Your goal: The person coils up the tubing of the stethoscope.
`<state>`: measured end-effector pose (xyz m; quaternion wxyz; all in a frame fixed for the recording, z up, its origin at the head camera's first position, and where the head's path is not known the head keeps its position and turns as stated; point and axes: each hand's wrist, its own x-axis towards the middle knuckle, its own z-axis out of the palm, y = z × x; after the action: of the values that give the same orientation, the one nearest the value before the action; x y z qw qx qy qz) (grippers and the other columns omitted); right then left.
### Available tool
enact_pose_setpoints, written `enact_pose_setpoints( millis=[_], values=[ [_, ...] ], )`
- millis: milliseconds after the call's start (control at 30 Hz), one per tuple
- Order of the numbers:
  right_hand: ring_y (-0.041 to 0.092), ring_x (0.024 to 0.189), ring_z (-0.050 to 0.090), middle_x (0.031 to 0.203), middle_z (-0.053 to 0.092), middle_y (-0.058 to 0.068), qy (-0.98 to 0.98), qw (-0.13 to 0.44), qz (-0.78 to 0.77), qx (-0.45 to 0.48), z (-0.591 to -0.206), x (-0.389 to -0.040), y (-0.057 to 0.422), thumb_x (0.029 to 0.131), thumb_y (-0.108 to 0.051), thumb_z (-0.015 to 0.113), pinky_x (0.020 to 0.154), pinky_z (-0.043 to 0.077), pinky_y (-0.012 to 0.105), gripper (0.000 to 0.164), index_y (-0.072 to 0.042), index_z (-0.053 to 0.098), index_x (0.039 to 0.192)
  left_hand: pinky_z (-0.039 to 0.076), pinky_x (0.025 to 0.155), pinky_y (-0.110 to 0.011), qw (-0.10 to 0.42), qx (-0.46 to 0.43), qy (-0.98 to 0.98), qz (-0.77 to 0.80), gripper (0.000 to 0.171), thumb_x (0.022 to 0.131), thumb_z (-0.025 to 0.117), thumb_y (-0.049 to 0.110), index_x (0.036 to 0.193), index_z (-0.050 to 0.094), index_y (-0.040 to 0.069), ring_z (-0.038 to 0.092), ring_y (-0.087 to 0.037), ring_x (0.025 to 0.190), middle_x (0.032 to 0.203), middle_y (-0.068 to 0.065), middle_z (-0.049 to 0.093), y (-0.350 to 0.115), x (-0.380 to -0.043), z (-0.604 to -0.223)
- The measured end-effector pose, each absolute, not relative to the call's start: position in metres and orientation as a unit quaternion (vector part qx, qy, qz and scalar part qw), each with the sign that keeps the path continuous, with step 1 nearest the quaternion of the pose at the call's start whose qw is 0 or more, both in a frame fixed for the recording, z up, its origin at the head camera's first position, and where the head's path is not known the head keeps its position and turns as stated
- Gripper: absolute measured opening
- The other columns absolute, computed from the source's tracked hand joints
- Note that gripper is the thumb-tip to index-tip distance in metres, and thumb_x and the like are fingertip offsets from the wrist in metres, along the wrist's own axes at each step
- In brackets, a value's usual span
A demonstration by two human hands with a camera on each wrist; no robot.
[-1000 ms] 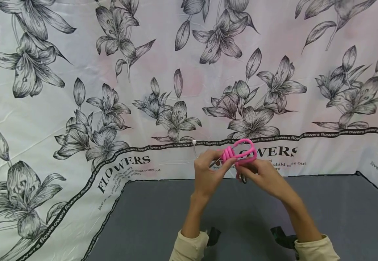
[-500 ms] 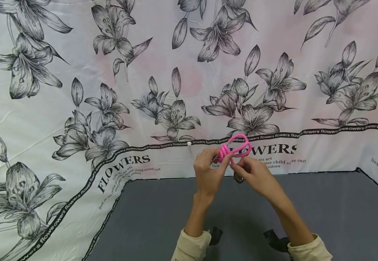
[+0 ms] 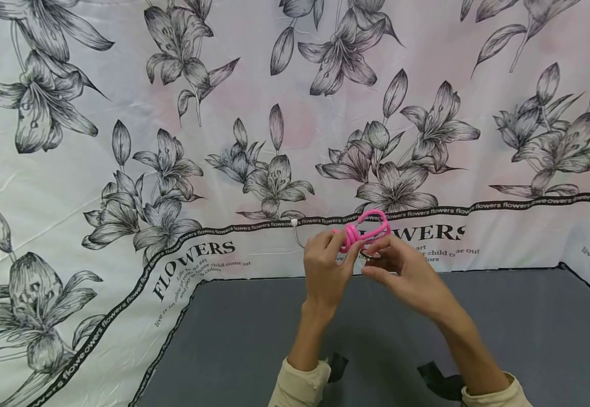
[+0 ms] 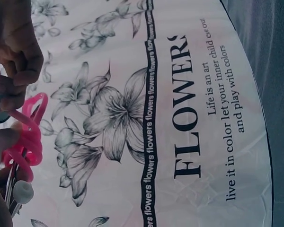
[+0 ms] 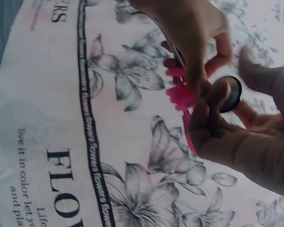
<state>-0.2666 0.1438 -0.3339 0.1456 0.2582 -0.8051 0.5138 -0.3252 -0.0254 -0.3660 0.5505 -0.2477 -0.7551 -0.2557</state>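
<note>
My left hand (image 3: 327, 277) pinches a bright pink cord (image 3: 376, 223), which is wound in several tight turns around thin metal rods (image 4: 13, 182) and ends in an open loop. A white rounded cap (image 4: 23, 192) tips the metal piece, and a thin curved wire (image 3: 297, 237) with a white end sticks out past the left fingers. Just right of the coils, the curled fingers of my right hand (image 3: 409, 277) hold a small dark-rimmed ring (image 5: 234, 94), its thumb apart from the index finger. Fingers hide part of the ring and coils.
A white sheet with black lily prints (image 3: 274, 186) and a black lettered border hangs behind the hands. Below it lies a dark grey surface (image 3: 244, 333). Black bands (image 3: 439, 381) sit by the cream sleeves (image 3: 300, 384).
The hands and pink cord have shifted slightly left. My right hand has let go of the cord's lower part, spread its thumb and index finger, and raised the dark ring closer to the coils.
</note>
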Motion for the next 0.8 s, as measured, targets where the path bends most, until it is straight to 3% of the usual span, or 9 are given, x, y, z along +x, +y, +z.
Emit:
enact_pose_setpoints(
  millis=[200,367,467,533,600,667,767,800],
  values=[
    [0.008,0.068,0.06,0.086,0.072,0.014,-0.806,0.236,0.498,0.216,-0.335,-0.268,0.151,0.107,-0.002,0.055,0.057,0.045,0.025,0.006,0.0,0.056,0.112,0.043,0.068,-0.027,0.564,-0.281,-0.756,-0.175,0.024,0.089,0.085,0.03,0.084,0.07,0.012,0.055,-0.013,0.069,0.078,0.0,0.06,-0.02,-0.32,-0.364],
    [0.01,0.055,0.051,0.071,0.068,0.009,-0.804,0.317,0.482,0.146,-0.337,-0.269,0.155,0.104,-0.011,0.065,0.05,0.038,0.024,0.014,0.0,0.057,0.108,0.047,0.07,-0.026,0.577,-0.306,-0.744,-0.144,0.018,0.089,0.084,0.029,0.09,0.077,0.012,0.059,-0.013,0.072,0.082,-0.001,0.063,-0.016,-0.315,-0.361],
    [0.006,0.062,0.048,0.08,0.065,0.008,-0.801,0.332,0.484,0.116,-0.338,-0.272,0.157,0.099,-0.013,0.073,0.054,0.037,0.02,0.026,0.001,0.057,0.115,0.046,0.07,-0.026,0.583,-0.313,-0.734,-0.156,0.018,0.088,0.085,0.027,0.09,0.076,0.011,0.059,-0.014,0.072,0.082,-0.002,0.064,-0.019,-0.314,-0.359],
    [0.0,0.077,0.052,0.098,0.065,0.013,-0.796,0.306,0.505,0.128,-0.338,-0.275,0.16,0.101,-0.014,0.07,0.064,0.041,0.012,0.037,0.002,0.053,0.129,0.046,0.071,-0.027,0.587,-0.319,-0.726,-0.166,0.02,0.087,0.086,0.026,0.087,0.073,0.011,0.06,-0.014,0.073,0.082,-0.002,0.064,-0.022,-0.313,-0.356],
    [-0.006,0.094,0.057,0.115,0.065,0.009,-0.775,0.254,0.552,0.173,-0.338,-0.279,0.163,0.105,-0.014,0.063,0.078,0.045,0.006,0.042,0.004,0.048,0.14,0.046,0.071,-0.027,0.59,-0.325,-0.72,-0.169,0.022,0.086,0.087,0.026,0.085,0.072,0.011,0.061,-0.014,0.073,0.082,-0.002,0.064,-0.025,-0.313,-0.354],
    [-0.005,0.108,0.066,0.127,0.067,0.008,-0.73,0.186,0.614,0.235,-0.338,-0.283,0.167,0.109,-0.013,0.053,0.092,0.052,0.009,0.04,0.005,0.046,0.144,0.046,0.072,-0.027,0.593,-0.33,-0.716,-0.165,0.021,0.085,0.088,0.027,0.088,0.074,0.011,0.06,-0.014,0.073,0.083,-0.002,0.064,-0.026,-0.312,-0.352],
    [0.006,0.106,0.076,0.121,0.072,-0.003,-0.654,0.114,0.688,0.294,-0.338,-0.285,0.172,0.111,-0.007,0.047,0.094,0.059,0.021,0.029,0.001,0.058,0.136,0.046,0.072,-0.027,0.598,-0.34,-0.708,-0.157,0.022,0.084,0.089,0.027,0.089,0.075,0.011,0.06,-0.014,0.073,0.083,-0.002,0.064,-0.027,-0.311,-0.349],
    [0.01,0.103,0.078,0.119,0.073,-0.001,-0.632,0.099,0.707,0.303,-0.338,-0.286,0.174,0.11,-0.005,0.047,0.093,0.06,0.024,0.027,-0.001,0.061,0.133,0.046,0.072,-0.027,0.6,-0.345,-0.705,-0.154,0.022,0.084,0.089,0.027,0.089,0.075,0.011,0.06,-0.014,0.073,0.082,-0.003,0.064,-0.027,-0.311,-0.349]
  ],
)
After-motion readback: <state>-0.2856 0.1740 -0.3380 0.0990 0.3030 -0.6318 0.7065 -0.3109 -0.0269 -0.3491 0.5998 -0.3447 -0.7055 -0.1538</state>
